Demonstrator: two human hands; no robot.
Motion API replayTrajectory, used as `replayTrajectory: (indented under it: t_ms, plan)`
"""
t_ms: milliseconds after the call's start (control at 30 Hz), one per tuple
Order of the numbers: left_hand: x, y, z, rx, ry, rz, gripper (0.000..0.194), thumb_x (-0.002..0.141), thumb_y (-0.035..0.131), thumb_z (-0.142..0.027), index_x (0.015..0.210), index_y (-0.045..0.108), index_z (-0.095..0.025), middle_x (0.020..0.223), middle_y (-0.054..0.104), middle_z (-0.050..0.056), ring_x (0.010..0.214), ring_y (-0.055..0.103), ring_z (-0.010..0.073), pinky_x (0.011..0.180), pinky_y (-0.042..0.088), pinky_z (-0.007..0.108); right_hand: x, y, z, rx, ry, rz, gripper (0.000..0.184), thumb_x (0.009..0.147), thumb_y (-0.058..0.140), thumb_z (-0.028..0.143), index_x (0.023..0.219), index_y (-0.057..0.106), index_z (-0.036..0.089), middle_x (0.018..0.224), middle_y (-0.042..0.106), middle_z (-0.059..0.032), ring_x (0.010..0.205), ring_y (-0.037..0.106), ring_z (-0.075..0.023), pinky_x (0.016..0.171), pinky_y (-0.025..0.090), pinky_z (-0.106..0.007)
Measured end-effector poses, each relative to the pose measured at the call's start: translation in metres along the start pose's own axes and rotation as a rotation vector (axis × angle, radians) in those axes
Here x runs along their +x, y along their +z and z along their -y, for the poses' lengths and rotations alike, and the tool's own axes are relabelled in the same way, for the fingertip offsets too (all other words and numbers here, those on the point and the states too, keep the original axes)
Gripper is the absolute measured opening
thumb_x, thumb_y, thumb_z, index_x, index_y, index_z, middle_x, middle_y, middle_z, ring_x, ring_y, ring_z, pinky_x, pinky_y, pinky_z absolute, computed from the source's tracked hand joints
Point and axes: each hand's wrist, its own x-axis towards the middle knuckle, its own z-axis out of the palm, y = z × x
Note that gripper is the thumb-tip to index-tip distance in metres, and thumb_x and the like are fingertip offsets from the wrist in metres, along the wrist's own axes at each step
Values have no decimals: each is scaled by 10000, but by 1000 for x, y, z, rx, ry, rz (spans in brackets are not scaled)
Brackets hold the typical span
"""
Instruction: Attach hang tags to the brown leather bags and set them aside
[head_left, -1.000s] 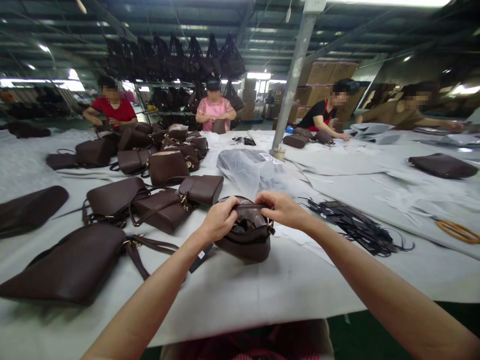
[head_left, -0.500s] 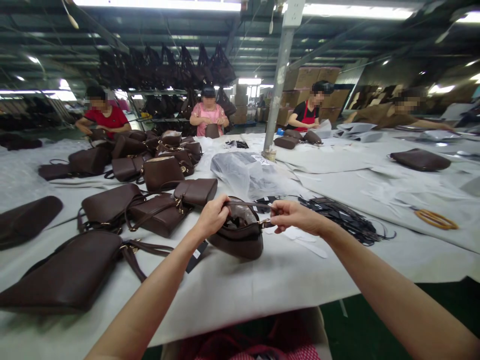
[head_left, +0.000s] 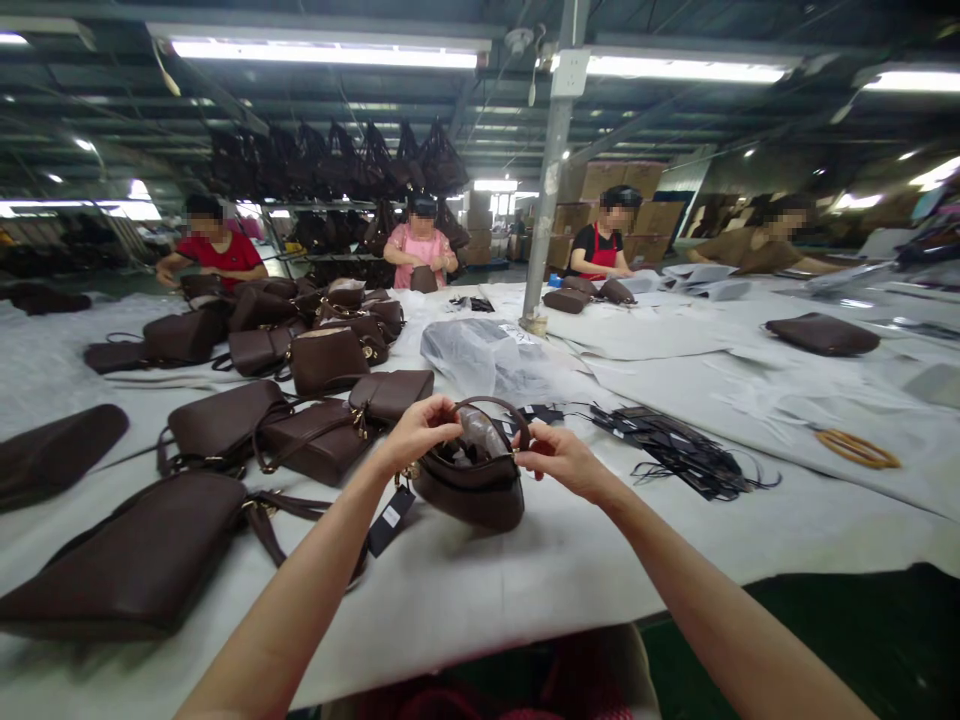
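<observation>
"As the head view is read outward from its centre, where does the dark brown, smooth, leather-like handbag (head_left: 469, 497) lie?"

"On the near part of the white-covered table (head_left: 562, 575), between the wearer's left hand (head_left: 421, 437) and right hand (head_left: 561, 462). Its body sits slightly closer to the wearer than the fingertips do. The mouth faces upward, with crumpled clear plastic stuffing (head_left: 487, 435) showing inside."

"Which way does its long axis run?"

"Chiefly from side to side, across the wearer's view. A narrow, arched, dark brown strap handle (head_left: 517, 416) spans the mouth along much the same line."

"How does each hand stand?"

"The right has thumb and forefinger pinched together at the handle's right foot, its other fingers curled. The left is half curled at the opposite end; whether it grips the strap or merely rests there cannot be told."

"Is either hand nearer, then?"

"Neither, clearly: they meet the handbag from opposite ends. Note also the flat, black, rectangular card tag (head_left: 391, 520) below the left hand, beside the handbag, and the tangled heap of black, flat tags and cords (head_left: 686, 450) beyond the right hand, well apart from it."
</observation>
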Motion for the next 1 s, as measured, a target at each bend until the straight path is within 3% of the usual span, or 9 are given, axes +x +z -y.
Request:
replayTrajectory:
  t_ms: [133, 233, 300, 433, 500, 567, 767, 933, 1000]
  plan:
    - [-3, -11, -7, -70, -64, 79, 264, 703, 705, -322, 866, 617, -134, 817, 662, 32, 714, 598, 117, 699, 466, 241, -3, 1, 1, 184, 55, 50, 324, 674, 781, 373, 878, 615, 184, 778, 620, 15, 669, 588, -124, 615, 506, -277]
    - [-3, -11, -5, -17, -61, 39, 254, 687, 709, -339, 805, 603, -140, 733, 636, 13, 652, 570, 114, 648, 451, 237, -5, 1, 2, 236, 79, 78, 322, 659, 789, 369, 848, 607, 182, 801, 622, 10, 710, 596, -132, 664, 520, -299]
    - [-1, -6, -1, 117, 3, -87, 230, 679, 700, -333, 714, 557, -157, 639, 559, -25, 588, 502, 98, 581, 400, 218, -4, 2, 2, 209, 69, 52, 319, 644, 796, 379, 771, 579, 181, 738, 587, 24, 655, 558, -119, 606, 488, -274]
    - [2, 6, 3, 537, 147, -465, 201, 747, 591, -266, 627, 447, -193, 575, 431, -52, 567, 412, 101, 566, 332, 224, -2, 9, -1, 145, 15, -40, 344, 653, 780, 418, 722, 527, 194, 663, 510, 50, 598, 483, -103, 533, 402, -244]
    - [4, 8, 4, 603, 141, -620, 140, 764, 524, -201, 665, 424, -206, 582, 424, -55, 570, 425, 109, 583, 337, 230, -1, 12, -4, 105, -30, -96, 327, 676, 765, 409, 726, 522, 196, 656, 492, 56, 590, 456, -96, 538, 378, -243]
    - [7, 7, 6, 540, 110, -694, 92, 771, 479, -168, 720, 420, -216, 591, 444, -57, 561, 450, 114, 580, 350, 230, -2, 14, -8, 66, -54, -142, 309, 700, 751, 391, 708, 512, 196, 641, 481, 59, 576, 429, -89, 533, 357, -240]
    - [4, -7, 12, 503, 184, -510, 21, 816, 495, -183, 822, 504, -201, 676, 571, -36, 610, 527, 117, 611, 394, 223, -6, 19, -12, 82, -27, -181, 324, 705, 726, 447, 860, 570, 209, 655, 522, 46, 573, 451, -110, 501, 360, -235]
    - [-7, -9, 13, 572, 238, -288, 134, 821, 603, -248, 937, 594, -181, 757, 621, -14, 661, 549, 123, 633, 410, 223, -5, 22, -8, -69, -80, -211, 255, 773, 664, 439, 770, 564, 205, 691, 532, 23, 612, 479, -125, 537, 385, -247]
    - [-9, -7, 11, 614, 272, -266, 86, 812, 611, -217, 883, 613, -169, 776, 627, 4, 709, 563, 137, 667, 419, 233, -5, 21, -8, -152, -87, -229, 224, 816, 622, 419, 775, 557, 208, 682, 523, 26, 592, 468, -123, 531, 378, -246]
